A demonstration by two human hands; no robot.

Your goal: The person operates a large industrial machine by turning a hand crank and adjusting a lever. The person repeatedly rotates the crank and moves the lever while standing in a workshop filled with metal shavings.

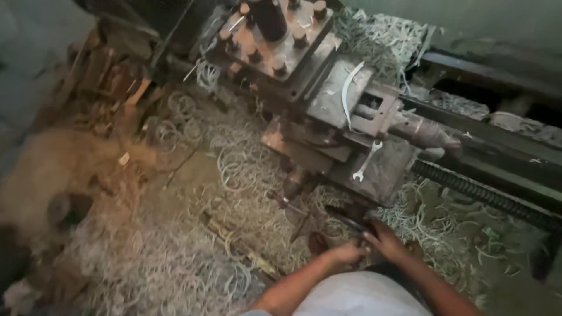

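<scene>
Fingers of the left hand (347, 253) and right hand (384, 239) closed together around a dark tool (346, 218). Metal shavings (175, 257) lay all around, and a wrench (366, 161) rested on the lathe carriage (383, 169).

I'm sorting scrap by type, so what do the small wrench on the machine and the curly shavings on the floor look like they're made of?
The wrench looks like bright, bare steel: pale silvery sheen against the dark, rusty machine block. The shavings look like metal turnings, probably steel: thin, pale grey coils with a dull shine; the alloy cannot be told.
</scene>
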